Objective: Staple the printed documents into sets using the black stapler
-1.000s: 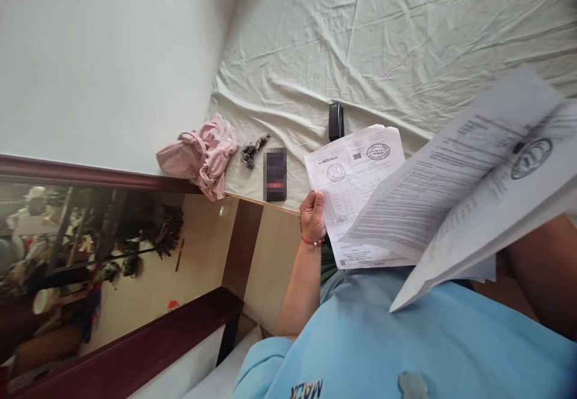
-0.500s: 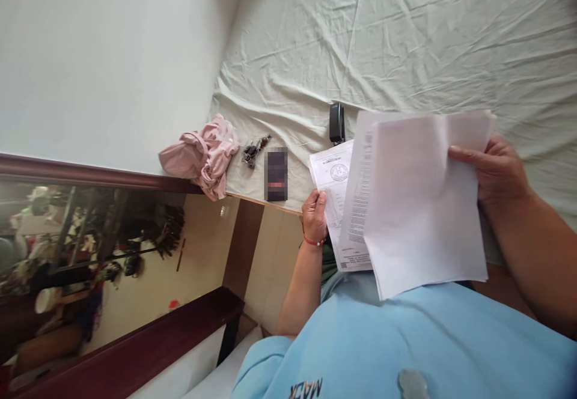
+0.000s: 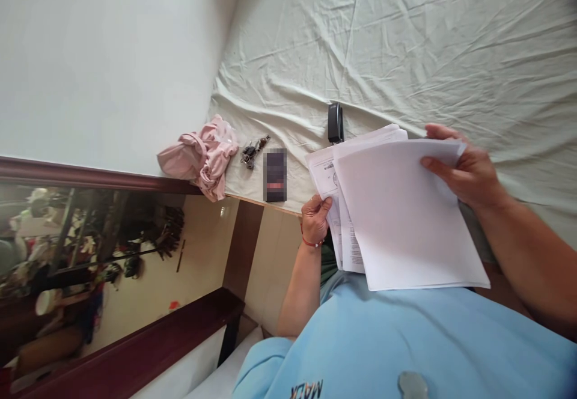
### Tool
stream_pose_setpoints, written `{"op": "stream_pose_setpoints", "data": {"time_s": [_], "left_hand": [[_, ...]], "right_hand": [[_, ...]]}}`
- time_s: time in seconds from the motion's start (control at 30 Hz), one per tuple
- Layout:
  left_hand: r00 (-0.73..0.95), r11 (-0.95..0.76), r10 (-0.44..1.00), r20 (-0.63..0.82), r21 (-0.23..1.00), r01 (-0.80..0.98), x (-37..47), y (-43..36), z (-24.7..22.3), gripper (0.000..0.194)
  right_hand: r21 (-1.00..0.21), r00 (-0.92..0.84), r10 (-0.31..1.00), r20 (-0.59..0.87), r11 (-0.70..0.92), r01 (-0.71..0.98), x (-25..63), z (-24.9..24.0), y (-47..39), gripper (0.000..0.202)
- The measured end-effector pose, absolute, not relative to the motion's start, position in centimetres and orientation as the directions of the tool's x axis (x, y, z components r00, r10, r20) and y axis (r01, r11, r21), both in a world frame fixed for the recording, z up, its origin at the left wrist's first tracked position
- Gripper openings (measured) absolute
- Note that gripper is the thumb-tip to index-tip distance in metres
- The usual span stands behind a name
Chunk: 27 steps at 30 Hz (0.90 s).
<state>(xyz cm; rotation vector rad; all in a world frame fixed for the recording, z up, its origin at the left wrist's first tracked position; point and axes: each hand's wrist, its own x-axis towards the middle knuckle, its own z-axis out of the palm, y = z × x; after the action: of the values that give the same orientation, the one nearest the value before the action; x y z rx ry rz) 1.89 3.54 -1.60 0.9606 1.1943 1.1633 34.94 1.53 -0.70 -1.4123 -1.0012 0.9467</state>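
My left hand point(image 3: 315, 219), with a red bracelet at the wrist, pinches the left edge of a stack of printed papers point(image 3: 321, 173). Part of a round stamp shows on the top one of these. Blank white sheets point(image 3: 401, 213) overlap the stack from the right and hide most of it. They are in my right hand point(image 3: 471, 167), the thumb lying on top and the fingers behind their upper right corner. Just beyond the papers a black stapler point(image 3: 335, 122) lies on the pale bedsheet.
Left of the papers are a dark, blurred-out phone-like object point(image 3: 275, 176), a bunch of keys point(image 3: 253, 151) and a crumpled pink cloth point(image 3: 202, 155). The pale sheet point(image 3: 406, 44) spreads beyond. A white wall point(image 3: 108, 62) and a dark red wooden frame point(image 3: 148, 339) stand at the left.
My right hand has moved left with the blank sheets, which now cover more of the printed stack and the stamp. My left hand has stayed nearly in place.
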Motion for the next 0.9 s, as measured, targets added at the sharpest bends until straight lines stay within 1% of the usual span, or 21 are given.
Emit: {"op": "stream_pose_setpoints", "data": {"time_s": [0.03,0.13,0.17,0.23,0.33,0.43,0.5,0.6,0.63,0.7,0.73,0.83,0.87,0.9], "left_hand": [[-0.017,0.18,0.983,-0.185,0.971,-0.154,1.9,3.6,-1.7,0.036],[-0.025,0.197,0.979,-0.203,0.969,-0.15,1.8,3.6,-1.9,0.037],[-0.023,0.197,0.979,-0.203,0.969,-0.147,1.8,3.7,-1.9,0.037],[-0.023,0.195,0.979,-0.2,0.97,-0.144,1.9,3.7,-1.7,0.036],[-0.034,0.201,0.977,-0.209,0.965,-0.166,2.2,3.6,-1.1,0.038],[-0.036,0.217,0.973,-0.228,0.956,-0.196,2.4,3.5,-0.6,0.042],[-0.031,0.223,0.972,-0.233,0.957,-0.187,2.3,3.5,-0.6,0.041],[-0.018,0.211,0.976,-0.216,0.965,-0.158,2.0,3.5,-1.1,0.036],[-0.012,0.206,0.978,-0.21,0.967,-0.152,1.8,3.5,-1.3,0.036],[0.003,0.208,0.978,-0.21,0.968,-0.141,1.7,3.5,-1.6,0.037],[0.013,0.214,0.977,-0.214,0.968,-0.134,1.6,3.5,-1.7,0.038],[0.025,0.223,0.975,-0.222,0.964,-0.145,1.8,3.4,-1.4,0.041],[0.021,0.218,0.976,-0.217,0.962,-0.167,2.0,3.4,-1.3,0.041],[0.015,0.212,0.977,-0.213,0.957,-0.197,2.1,3.4,-1.2,0.041]], "right_hand": [[-0.997,0.285,0.958,-0.024,-0.044,0.064,34.9,-0.6,1.5,0.054],[-0.992,0.184,0.982,-0.051,-0.072,0.106,34.9,-0.1,1.4,0.034],[-0.99,0.176,0.983,-0.053,-0.075,0.121,34.9,0.1,1.4,0.033],[-0.984,0.184,0.982,-0.031,-0.063,0.167,34.8,0.3,1.3,0.039],[-0.976,0.2,0.98,-0.007,-0.05,0.21,34.7,0.2,1.3,0.039],[-0.973,0.249,0.968,-0.036,-0.091,0.214,34.8,-0.3,1.4,0.036],[-0.969,0.282,0.958,-0.052,-0.117,0.218,35.0,-0.6,1.5,0.039],[-0.979,0.27,0.959,-0.082,-0.129,0.161,35.1,-0.6,1.5,0.053],[-0.983,0.25,0.962,-0.109,-0.141,0.116,35.1,-0.5,1.5,0.052],[-0.986,0.201,0.97,-0.137,-0.153,0.068,35.0,-0.1,1.5,0.041],[-0.989,0.183,0.978,-0.104,-0.12,0.08,35.0,0.0,1.5,0.037],[-0.979,0.152,0.984,0.097,0.067,0.191,34.9,0.0,1.6,0.024],[-0.973,0.155,0.979,0.13,0.097,0.208,34.9,0.0,1.7,0.021],[-0.975,0.171,0.977,0.126,0.09,0.203,34.9,-0.2,1.7,0.02]]}}
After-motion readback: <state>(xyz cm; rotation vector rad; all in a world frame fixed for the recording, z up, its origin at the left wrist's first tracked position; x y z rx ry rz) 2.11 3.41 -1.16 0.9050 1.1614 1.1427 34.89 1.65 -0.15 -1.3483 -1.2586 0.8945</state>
